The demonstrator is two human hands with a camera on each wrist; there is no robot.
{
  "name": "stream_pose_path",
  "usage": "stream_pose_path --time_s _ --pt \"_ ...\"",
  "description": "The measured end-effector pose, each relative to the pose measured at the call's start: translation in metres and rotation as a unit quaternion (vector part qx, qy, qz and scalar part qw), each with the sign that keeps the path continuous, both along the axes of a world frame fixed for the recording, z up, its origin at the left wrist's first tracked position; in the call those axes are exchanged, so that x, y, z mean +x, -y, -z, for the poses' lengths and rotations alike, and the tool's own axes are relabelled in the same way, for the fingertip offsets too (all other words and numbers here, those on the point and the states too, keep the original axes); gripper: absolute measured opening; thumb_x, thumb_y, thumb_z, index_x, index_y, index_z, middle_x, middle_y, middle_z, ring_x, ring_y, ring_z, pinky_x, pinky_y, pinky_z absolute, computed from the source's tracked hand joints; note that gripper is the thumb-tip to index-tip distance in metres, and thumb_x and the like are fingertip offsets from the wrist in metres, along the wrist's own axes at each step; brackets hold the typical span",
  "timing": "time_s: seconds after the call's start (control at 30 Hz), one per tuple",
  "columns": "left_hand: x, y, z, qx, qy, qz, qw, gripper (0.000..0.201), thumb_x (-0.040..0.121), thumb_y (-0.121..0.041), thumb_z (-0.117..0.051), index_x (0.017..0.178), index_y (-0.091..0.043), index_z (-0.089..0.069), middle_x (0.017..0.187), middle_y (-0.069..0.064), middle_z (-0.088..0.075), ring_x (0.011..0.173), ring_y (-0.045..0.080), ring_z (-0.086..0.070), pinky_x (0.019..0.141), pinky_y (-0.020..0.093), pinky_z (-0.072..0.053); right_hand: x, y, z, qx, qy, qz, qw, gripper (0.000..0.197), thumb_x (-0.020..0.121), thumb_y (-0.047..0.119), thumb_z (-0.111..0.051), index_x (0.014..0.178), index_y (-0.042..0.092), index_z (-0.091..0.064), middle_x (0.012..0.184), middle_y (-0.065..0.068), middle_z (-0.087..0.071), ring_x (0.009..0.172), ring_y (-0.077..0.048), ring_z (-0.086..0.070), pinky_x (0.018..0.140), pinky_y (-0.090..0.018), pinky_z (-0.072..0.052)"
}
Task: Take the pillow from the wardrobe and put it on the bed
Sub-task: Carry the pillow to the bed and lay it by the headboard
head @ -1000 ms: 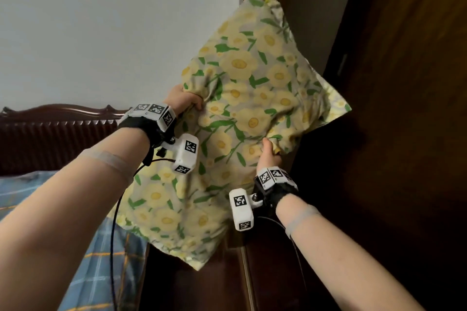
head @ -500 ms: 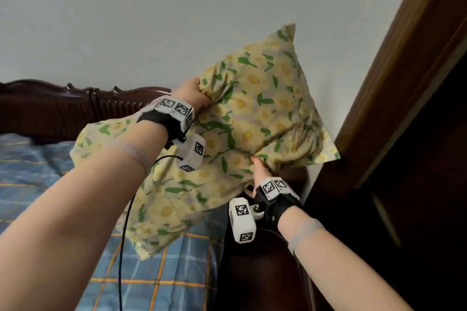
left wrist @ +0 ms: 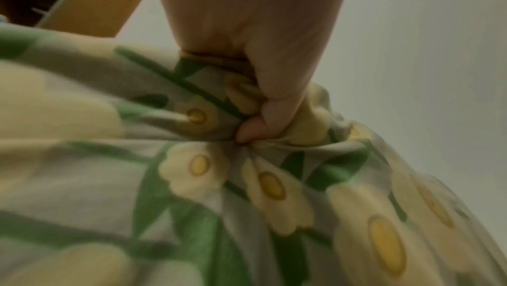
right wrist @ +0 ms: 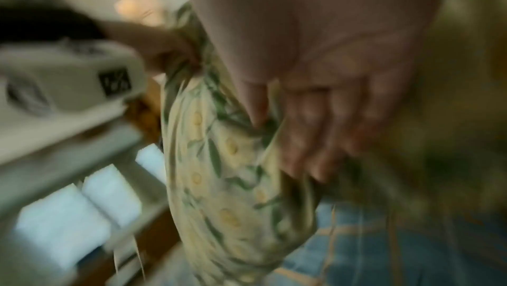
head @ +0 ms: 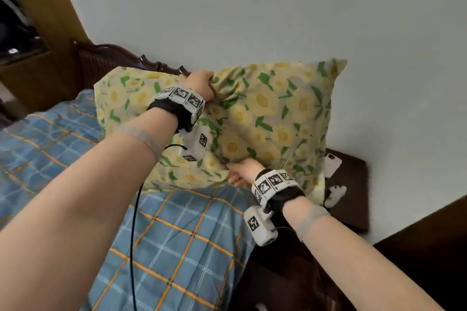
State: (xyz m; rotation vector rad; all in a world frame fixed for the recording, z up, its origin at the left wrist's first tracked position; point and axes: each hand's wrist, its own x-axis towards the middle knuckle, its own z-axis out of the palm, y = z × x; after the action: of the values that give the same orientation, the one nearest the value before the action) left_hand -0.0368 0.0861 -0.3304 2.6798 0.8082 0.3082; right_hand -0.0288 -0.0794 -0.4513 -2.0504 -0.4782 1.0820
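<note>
The yellow-flowered pillow (head: 265, 121) with green leaves is over the head of the bed (head: 177, 235), which has a blue plaid cover, and it leans toward the dark headboard (head: 113, 55). My left hand (head: 199, 83) grips a bunch of fabric at the pillow's top edge; the left wrist view shows my left hand (left wrist: 255, 117) with thumb and fingers curled tight into the pillow (left wrist: 192, 182). My right hand (head: 240, 171) holds the lower edge, thumb on top and fingers underneath. The blurred right wrist view shows my right hand (right wrist: 288, 128) with the pillow (right wrist: 219, 160) between thumb and fingers.
A dark nightstand (head: 353, 209) to the right of the bed carries a white phone (head: 332, 164) and another small white object (head: 334, 194). Light wooden furniture (head: 38, 20) stands at the left. Dark wood (head: 429, 260) fills the lower right. A black cable (head: 132, 235) hangs from my left wrist.
I have turned left from the wardrobe and carried the pillow down over the head of the bed. Both hands have kept their hold on it.
</note>
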Motion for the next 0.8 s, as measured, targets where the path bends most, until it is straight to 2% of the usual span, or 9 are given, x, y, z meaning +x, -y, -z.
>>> stream_pose_path --time_s 0.07,0.13,0.2,0.27,0.37,0.47,0.53,0.63,0.8 --pt "0.010 -0.009 0.005 0.002 -0.011 -0.010 1.000 0.027 0.085 -0.011 -0.048 0.106 -0.016 -0.065 0.116 0.013 -0.067 0.114 0.037 -0.057 0.100 0.043 -0.039 0.032 -0.010 -0.018 0.017 0.273 -0.045 0.961 0.032 0.091 0.036 -0.052 0.103 0.011 -0.068 0.097 -0.011 -0.075 0.089 -0.027 -0.070 0.078 -0.032 -0.056" --pt "0.021 -0.018 0.010 0.011 -0.025 -0.018 0.999 0.016 0.084 -0.009 -0.048 0.083 -0.020 -0.060 0.109 0.014 -0.068 0.109 0.037 -0.059 0.096 0.042 -0.042 0.061 -0.020 -0.040 0.053 0.479 -0.077 0.873 0.039 0.088 0.033 -0.059 0.125 0.021 -0.056 0.126 -0.006 -0.062 0.115 -0.025 -0.057 0.095 -0.037 -0.047" --pt "0.031 -0.026 0.011 0.014 -0.031 -0.036 0.999 0.022 0.084 -0.011 -0.047 0.064 -0.020 -0.049 0.101 0.015 -0.068 0.105 0.037 -0.059 0.096 0.042 -0.040 0.082 -0.035 -0.055 0.055 0.586 -0.097 0.803 0.073 0.081 0.035 -0.066 0.145 0.026 -0.030 0.151 0.000 -0.035 0.140 -0.023 -0.031 0.113 -0.040 -0.027" --pt "0.039 -0.033 0.009 0.020 -0.049 -0.053 0.997 0.032 0.084 -0.011 -0.046 0.054 -0.018 -0.041 0.084 0.008 -0.063 0.102 0.032 -0.059 0.100 0.042 -0.034 0.102 -0.059 -0.057 0.004 0.611 -0.112 0.784 0.102 0.074 0.045 -0.069 0.152 0.025 -0.006 0.161 -0.001 -0.008 0.149 -0.023 -0.005 0.119 -0.044 -0.007" --pt "0.051 -0.046 0.008 0.027 -0.082 -0.059 0.995 0.031 0.082 -0.005 -0.044 0.054 -0.018 -0.042 0.071 0.001 -0.053 0.104 0.031 -0.056 0.106 0.042 -0.027 0.126 -0.092 -0.059 -0.034 0.597 -0.136 0.790 0.107 0.072 0.055 -0.068 0.152 0.020 -0.006 0.157 -0.005 -0.022 0.146 -0.025 -0.016 0.119 -0.045 -0.006" --pt "0.058 -0.063 0.019 0.037 -0.112 -0.048 0.992 0.034 0.083 -0.002 -0.044 0.088 -0.025 -0.069 0.105 0.008 -0.067 0.118 0.031 -0.055 0.107 0.041 -0.029 0.139 -0.120 -0.054 -0.041 0.552 -0.158 0.818 0.078 0.080 0.052 -0.060 0.145 0.024 -0.028 0.141 -0.008 -0.048 0.134 -0.031 -0.037 0.110 -0.047 -0.024" --pt "0.061 -0.075 0.029 0.060 -0.140 -0.054 0.987 0.044 0.084 -0.001 -0.043 0.112 -0.024 -0.067 0.123 0.005 -0.065 0.122 0.029 -0.052 0.109 0.040 -0.024 0.142 -0.136 -0.041 -0.025 0.499 -0.161 0.851 0.050 0.083 0.051 -0.054 0.128 0.031 -0.050 0.126 -0.005 -0.062 0.125 -0.031 -0.048 0.106 -0.049 -0.030" --pt "0.069 -0.093 0.047 0.066 -0.159 -0.051 0.984 0.047 0.083 0.001 -0.039 0.111 -0.023 -0.069 0.119 0.005 -0.067 0.120 0.029 -0.051 0.110 0.040 -0.021 0.149 -0.159 -0.018 0.001 0.425 -0.158 0.891 0.035 0.082 0.052 -0.048 0.106 0.030 -0.063 0.107 -0.004 -0.070 0.107 -0.030 -0.061 0.098 -0.047 -0.043" --pt "0.092 -0.136 0.069 0.050 -0.181 -0.029 0.982 0.053 0.084 0.003 -0.038 0.120 -0.025 -0.065 0.123 0.003 -0.066 0.122 0.028 -0.048 0.111 0.038 -0.019 0.172 -0.201 0.010 0.016 0.310 -0.152 0.938 0.039 0.078 0.056 -0.053 0.093 0.023 -0.069 0.097 -0.006 -0.073 0.091 -0.031 -0.066 0.083 -0.041 -0.054"
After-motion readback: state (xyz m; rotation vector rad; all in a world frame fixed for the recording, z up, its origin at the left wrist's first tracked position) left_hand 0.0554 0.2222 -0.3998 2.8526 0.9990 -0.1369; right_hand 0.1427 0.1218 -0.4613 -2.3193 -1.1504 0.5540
